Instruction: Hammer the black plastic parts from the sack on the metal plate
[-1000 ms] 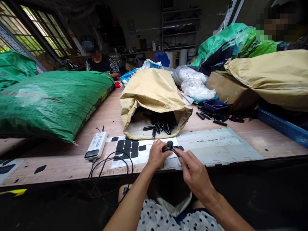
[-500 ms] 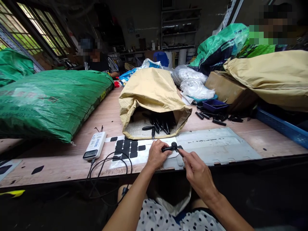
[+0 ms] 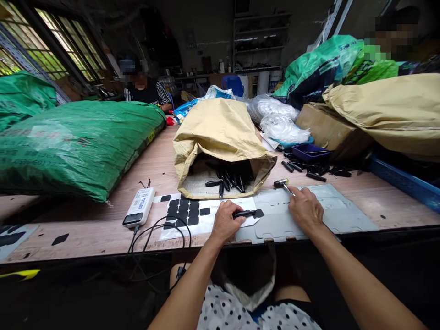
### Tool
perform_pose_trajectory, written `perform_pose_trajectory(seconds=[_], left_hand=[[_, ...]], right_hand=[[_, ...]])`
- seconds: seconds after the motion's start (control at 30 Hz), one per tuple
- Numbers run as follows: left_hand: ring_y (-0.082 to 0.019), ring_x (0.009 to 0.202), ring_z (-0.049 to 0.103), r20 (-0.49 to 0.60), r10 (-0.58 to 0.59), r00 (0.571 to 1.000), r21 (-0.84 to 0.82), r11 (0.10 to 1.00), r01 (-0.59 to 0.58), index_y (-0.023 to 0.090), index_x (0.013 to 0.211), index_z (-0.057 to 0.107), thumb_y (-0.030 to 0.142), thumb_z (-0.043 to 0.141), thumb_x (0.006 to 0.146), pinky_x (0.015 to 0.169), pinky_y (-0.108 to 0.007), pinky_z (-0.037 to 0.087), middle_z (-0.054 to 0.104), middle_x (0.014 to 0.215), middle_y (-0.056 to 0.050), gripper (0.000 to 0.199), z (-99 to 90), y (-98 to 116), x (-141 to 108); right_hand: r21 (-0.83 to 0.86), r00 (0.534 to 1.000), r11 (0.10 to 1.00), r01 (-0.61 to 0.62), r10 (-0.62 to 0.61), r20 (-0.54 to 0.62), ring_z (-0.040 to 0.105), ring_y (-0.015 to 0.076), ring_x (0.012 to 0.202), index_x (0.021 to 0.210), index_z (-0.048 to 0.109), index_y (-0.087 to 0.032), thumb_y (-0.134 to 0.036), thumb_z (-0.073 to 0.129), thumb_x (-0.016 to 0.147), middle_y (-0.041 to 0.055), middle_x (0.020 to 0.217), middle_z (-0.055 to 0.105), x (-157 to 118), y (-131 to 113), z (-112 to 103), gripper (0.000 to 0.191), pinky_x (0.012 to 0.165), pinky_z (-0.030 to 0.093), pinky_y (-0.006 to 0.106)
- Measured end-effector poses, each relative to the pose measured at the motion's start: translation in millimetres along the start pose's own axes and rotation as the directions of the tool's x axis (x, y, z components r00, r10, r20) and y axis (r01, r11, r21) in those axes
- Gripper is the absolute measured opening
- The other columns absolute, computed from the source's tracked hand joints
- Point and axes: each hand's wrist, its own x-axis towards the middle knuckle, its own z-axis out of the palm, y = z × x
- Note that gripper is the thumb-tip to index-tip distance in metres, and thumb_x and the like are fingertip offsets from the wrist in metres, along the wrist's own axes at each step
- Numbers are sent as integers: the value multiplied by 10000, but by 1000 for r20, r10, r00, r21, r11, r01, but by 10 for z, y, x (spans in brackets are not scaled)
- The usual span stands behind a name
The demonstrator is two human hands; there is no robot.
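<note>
My left hand (image 3: 227,222) is closed around a slim black pen-shaped piece (image 3: 248,213), pinning it over the white sheet. The piece's right end is at a rounded black square (image 3: 258,213). In my right hand (image 3: 306,206) is a small mallet (image 3: 282,183) with a black and yellow head and a metal shaft. It is over the grey board (image 3: 330,201), apart from the piece. Rows of black squares (image 3: 183,211) lie on the white sheet (image 3: 206,229) left of my left hand. Just beyond, a tan sack (image 3: 220,123) opens toward me with several black pieces (image 3: 232,176) inside.
A white power bank (image 3: 139,206) with a looped black cable (image 3: 161,220) stands on the left, before a bulging green sack (image 3: 75,146). Loose black pieces (image 3: 316,177), a purple tray (image 3: 309,152) and a blue crate (image 3: 405,181) are to the right. Two people are across the table.
My right hand has moved right and away from the black piece, taking the mallet with it. My left hand still grips the piece in nearly the same place. The view has shifted slightly.
</note>
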Motion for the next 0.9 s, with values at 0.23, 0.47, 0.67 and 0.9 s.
perform_pose_trajectory(seconds=[0.23, 0.47, 0.67, 0.9], left_hand=[[-209, 930, 555, -5, -3, 1000, -16, 1000, 3, 219, 862, 747, 126, 755, 727, 829, -332, 452, 642, 871, -10, 164, 5, -8, -11], [-223, 954, 561, 30, 27, 999, -4, 1000, -27, 217, 923, 746, 227, 700, 822, 874, -363, 454, 651, 902, -28, 111, -73, 74, -17], [-192, 943, 619, 290, 102, 952, -303, 953, -9, 218, 1081, 720, 394, 519, 994, 884, -312, 467, 715, 1002, -37, 280, -249, 430, -494], [-171, 713, 629, 638, -309, 706, -90, 880, 466, 189, 944, 748, 435, 569, 912, 672, -259, 455, 685, 715, -6, 306, 445, -4, -1155]], right_hand=[[-105, 998, 994, 21, -28, -63, 516, 218, 911, 1306, 663, -258, -251, 452, 999, 99, 1015, 609, 104, -82, 145, 372, 693, 282, 331], [-125, 997, 992, 29, -38, -73, 509, 226, 916, 1315, 641, -231, -238, 451, 987, 112, 1017, 598, 89, -98, 131, 379, 696, 272, 327], [-146, 996, 989, 37, -49, -79, 515, 230, 922, 1313, 624, -219, -232, 423, 991, 114, 1029, 596, 94, -110, 127, 380, 696, 279, 328], [-150, 996, 988, 36, -47, -74, 507, 233, 925, 1308, 617, -221, -237, 423, 983, 117, 1053, 590, 85, -127, 122, 378, 701, 293, 333]])
